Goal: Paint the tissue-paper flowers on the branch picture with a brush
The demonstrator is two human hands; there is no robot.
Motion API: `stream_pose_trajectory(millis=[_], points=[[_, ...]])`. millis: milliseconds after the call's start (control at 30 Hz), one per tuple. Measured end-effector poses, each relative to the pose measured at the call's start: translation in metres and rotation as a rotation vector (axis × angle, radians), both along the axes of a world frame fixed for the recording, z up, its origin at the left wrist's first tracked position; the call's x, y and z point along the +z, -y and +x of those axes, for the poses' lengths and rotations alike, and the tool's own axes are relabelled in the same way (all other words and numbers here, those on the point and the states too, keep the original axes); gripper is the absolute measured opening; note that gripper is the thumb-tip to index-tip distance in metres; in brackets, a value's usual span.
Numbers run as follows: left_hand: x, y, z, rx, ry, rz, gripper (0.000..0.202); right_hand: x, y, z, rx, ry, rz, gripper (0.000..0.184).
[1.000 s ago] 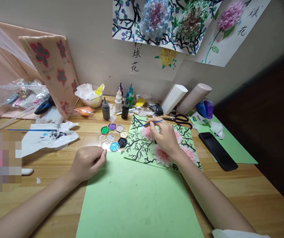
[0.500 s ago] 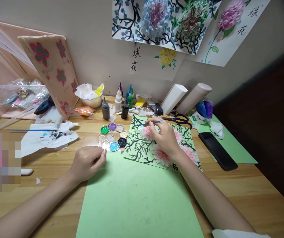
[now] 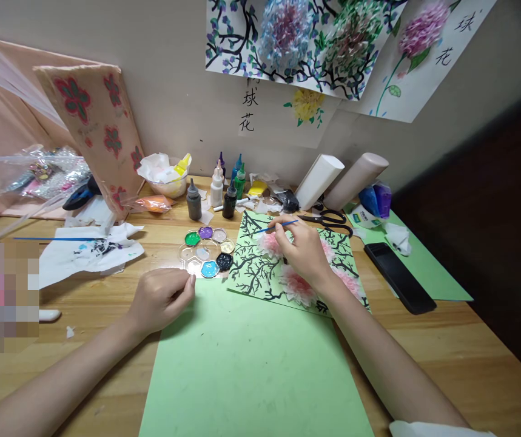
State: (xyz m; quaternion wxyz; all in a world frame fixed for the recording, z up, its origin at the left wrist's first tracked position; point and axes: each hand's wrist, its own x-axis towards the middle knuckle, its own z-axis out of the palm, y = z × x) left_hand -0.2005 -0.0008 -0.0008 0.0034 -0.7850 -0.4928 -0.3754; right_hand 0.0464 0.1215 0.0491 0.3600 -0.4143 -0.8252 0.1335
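Observation:
My right hand (image 3: 303, 246) pinches a thin blue paintbrush (image 3: 285, 226), its tip pointing left over the upper part of a green painting (image 3: 251, 276). Black branches cover that sheet, and several pink tissue flowers (image 3: 297, 284) stand out from it; my hand and wrist hide part of them. My left hand (image 3: 162, 300) rests as a loose fist at the left edge of a larger light green sheet (image 3: 255, 364), with nothing visible in it. Just beyond its knuckles lies a clear flower-shaped palette (image 3: 187, 254) with green, purple, blue, black and pale paints.
Behind the palette stand several paint bottles (image 3: 193, 201) and a tissue-filled bowl (image 3: 173, 182). Black scissors (image 3: 333, 221) and a phone (image 3: 399, 276) lie to the right. On the left, a stained tissue (image 3: 73, 255) carries another blue brush (image 3: 55, 239). Flower pictures (image 3: 251, 54) hang on the wall.
My right hand and the paintbrush have shifted only very slightly over the painting's upper left. My left hand stays in place.

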Motion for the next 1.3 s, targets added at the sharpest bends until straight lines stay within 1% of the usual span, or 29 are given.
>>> stream_pose_trajectory(millis=[200, 333, 433, 700, 800, 933, 1033, 1167, 1300], points=[[-0.001, 0.001, 0.0, 0.004, -0.003, -0.002, 0.036, 0.008, 0.006, -0.001, 0.021, -0.087, 0.018, 0.022], [-0.001, 0.0, 0.001, 0.003, 0.007, 0.0, 0.036, 0.012, 0.018, -0.007, 0.123, -0.094, -0.086, 0.023], [0.0, 0.0, 0.002, 0.009, 0.007, 0.002, 0.036, 0.011, 0.026, -0.012, 0.192, -0.081, -0.131, 0.023], [-0.001, 0.001, 0.002, 0.027, -0.004, 0.004, 0.037, 0.006, 0.029, -0.015, 0.278, -0.003, -0.1, 0.022], [0.0, 0.001, 0.002, 0.024, -0.006, 0.007, 0.037, 0.01, 0.029, -0.012, 0.249, -0.049, -0.065, 0.021], [0.001, 0.0, 0.002, 0.019, -0.002, 0.01, 0.038, 0.016, 0.023, -0.004, 0.114, -0.153, 0.036, 0.02], [0.001, 0.0, 0.002, 0.019, 0.001, 0.008, 0.038, 0.015, 0.016, 0.0, 0.03, -0.128, 0.109, 0.02], [0.001, 0.0, 0.002, 0.019, -0.002, 0.009, 0.038, 0.006, 0.01, 0.0, 0.035, -0.053, 0.175, 0.017], [0.002, 0.0, 0.002, 0.018, -0.001, 0.005, 0.038, 0.0, 0.008, -0.002, 0.073, 0.01, 0.189, 0.015]])
